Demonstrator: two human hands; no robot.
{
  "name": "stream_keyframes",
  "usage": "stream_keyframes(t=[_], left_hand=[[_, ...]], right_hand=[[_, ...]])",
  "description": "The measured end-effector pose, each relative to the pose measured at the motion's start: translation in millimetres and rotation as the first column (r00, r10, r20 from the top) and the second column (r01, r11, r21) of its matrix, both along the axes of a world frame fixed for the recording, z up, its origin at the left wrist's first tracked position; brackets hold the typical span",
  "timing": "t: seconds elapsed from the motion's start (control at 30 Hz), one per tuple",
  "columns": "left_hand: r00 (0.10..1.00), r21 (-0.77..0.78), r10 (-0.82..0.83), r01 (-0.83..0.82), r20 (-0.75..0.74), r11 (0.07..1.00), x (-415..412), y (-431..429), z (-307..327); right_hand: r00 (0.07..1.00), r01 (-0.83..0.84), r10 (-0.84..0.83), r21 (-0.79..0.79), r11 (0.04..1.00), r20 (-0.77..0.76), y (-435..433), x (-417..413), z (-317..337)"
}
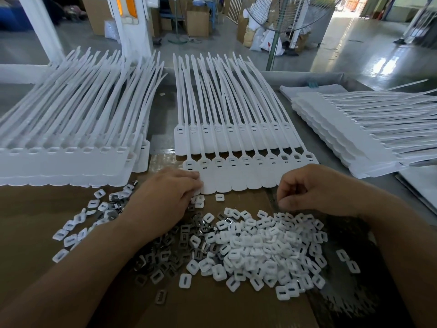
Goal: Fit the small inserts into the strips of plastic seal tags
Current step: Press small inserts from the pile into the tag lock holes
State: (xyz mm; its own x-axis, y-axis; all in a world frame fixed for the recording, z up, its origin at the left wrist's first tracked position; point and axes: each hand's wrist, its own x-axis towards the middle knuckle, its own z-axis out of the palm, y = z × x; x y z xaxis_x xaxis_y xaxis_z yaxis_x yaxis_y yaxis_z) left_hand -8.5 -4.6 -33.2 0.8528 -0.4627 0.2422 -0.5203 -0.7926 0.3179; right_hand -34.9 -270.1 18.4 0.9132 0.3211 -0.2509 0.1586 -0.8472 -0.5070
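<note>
Left hand (pixel 163 200) and right hand (pixel 316 188) both bare, forearms (pixel 94 263) behind them bare too, right back to the frame edge, knuckle creases showing.

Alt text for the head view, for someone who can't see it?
A person's left hand rests on a strip of white seal tags; curled right hand hovers by a pile of small inserts. Other stacked strips lie alongside.

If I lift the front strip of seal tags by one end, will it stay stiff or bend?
The front strip probably bends: its long thin tails curve and splay. It looks light, being thin plastic. Its flat tags may slide on the cardboard.
</note>
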Motion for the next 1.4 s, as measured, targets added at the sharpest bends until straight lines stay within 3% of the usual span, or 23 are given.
stream_keyframes(t=[0.13,0.27,0.4,0.6,1.4], left_hand=[[1.000,-0.008,0.008,-0.008,0.009,1.000,-0.6,-0.4,0.1],[1.000,-0.007,0.008,-0.008,0.013,1.000,-1.1,-0.5,0.8],[1.000,-0.010,0.000,0.000,0.007,1.000,-2.4,-0.2,1.8],[1.000,-0.019,-0.002,0.002,0.005,1.000,-4.6,0.0,3.4],[1.000,-0.012,-0.001,0.001,0.009,1.000,-3.0,-0.5,0.8]], right_hand=[[0.996,0.043,-0.045,0.034,0.998,0.071,-3.9,7.2,-0.3],[0.955,0.226,-0.265,0.255,0.940,0.133,-11.1,17.9,-3.8],[0.893,0.328,-0.397,0.298,0.896,0.212,-16.5,33.3,-8.4],[0.812,0.445,-0.557,0.431,0.785,0.176,-20.0,53.6,-16.7],[0.839,0.428,-0.495,0.289,0.856,0.226,-22.9,63.1,-41.6]])
